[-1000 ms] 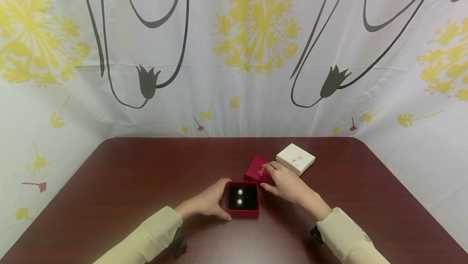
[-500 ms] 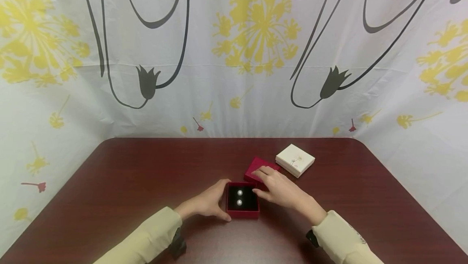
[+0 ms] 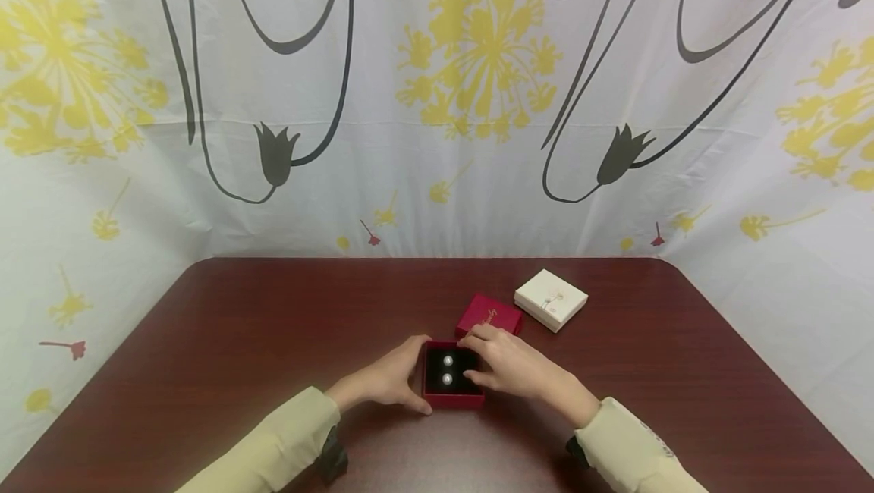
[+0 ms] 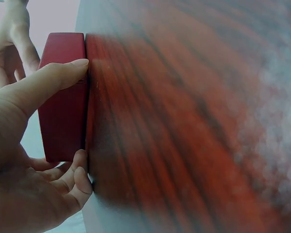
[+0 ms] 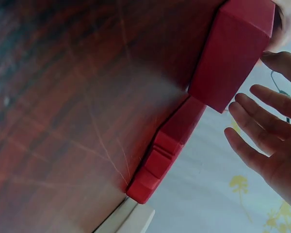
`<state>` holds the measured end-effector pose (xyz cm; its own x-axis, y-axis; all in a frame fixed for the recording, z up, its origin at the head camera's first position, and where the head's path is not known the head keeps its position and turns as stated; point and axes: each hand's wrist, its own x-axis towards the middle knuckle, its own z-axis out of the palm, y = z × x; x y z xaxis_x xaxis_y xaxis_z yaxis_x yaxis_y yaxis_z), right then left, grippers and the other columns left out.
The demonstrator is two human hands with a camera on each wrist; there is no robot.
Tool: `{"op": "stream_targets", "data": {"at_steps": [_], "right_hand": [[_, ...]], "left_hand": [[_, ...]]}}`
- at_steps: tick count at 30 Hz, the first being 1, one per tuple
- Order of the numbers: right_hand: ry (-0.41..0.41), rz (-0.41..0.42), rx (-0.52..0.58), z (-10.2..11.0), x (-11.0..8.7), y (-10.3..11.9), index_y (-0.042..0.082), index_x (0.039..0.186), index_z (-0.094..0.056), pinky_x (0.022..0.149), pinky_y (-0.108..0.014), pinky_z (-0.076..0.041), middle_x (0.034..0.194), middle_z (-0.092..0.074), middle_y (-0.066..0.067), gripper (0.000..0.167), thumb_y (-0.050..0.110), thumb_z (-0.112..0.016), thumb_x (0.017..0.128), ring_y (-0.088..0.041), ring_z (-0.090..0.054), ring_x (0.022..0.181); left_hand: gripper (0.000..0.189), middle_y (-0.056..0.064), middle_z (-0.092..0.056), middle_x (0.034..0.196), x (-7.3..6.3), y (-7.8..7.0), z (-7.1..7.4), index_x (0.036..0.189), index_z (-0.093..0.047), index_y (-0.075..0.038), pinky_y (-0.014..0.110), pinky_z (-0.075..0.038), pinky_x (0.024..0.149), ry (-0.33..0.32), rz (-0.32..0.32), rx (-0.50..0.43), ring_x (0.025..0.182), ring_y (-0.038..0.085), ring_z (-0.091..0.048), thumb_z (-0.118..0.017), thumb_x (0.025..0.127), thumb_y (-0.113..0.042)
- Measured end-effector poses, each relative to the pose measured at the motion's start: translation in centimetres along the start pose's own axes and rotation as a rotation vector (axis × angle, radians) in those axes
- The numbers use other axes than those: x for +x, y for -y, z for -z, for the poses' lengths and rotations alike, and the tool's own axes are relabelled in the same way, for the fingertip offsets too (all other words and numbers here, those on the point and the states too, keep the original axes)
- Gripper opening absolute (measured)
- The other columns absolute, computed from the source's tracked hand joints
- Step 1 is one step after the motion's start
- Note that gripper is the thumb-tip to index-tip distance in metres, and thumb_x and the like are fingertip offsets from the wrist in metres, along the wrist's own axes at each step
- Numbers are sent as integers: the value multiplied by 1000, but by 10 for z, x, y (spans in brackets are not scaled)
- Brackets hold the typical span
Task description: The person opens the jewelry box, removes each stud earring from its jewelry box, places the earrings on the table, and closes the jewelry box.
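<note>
Box (image 3: 456,401) lies open-side up, its beads (image 3: 447,379) aligned near-to-far.

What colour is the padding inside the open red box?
The padding is black; it shows best in the head view.

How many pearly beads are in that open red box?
2: the far bead on the black lining of the open red box, and the near bead just nearer the person. The right hand covers part of the lining's right side, so that patch is hidden.
</note>
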<state>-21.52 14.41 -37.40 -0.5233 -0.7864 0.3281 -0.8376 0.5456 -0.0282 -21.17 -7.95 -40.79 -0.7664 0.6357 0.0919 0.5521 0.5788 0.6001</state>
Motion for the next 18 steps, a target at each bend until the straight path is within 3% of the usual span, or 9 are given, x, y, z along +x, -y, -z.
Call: {"op": "stream_targets", "data": {"at_steps": [18], "right_hand": [[88, 28, -6, -7, 2, 2, 2, 98, -63, 69, -20, -50, 90, -59, -5, 32, 19, -72, 73, -11, -58, 77]], "left_hand": [[90, 13, -43, 117, 0, -2, 1, 124, -31, 7, 39, -34, 97, 11, 10, 2, 113, 26, -42, -83, 56, -21]]}}
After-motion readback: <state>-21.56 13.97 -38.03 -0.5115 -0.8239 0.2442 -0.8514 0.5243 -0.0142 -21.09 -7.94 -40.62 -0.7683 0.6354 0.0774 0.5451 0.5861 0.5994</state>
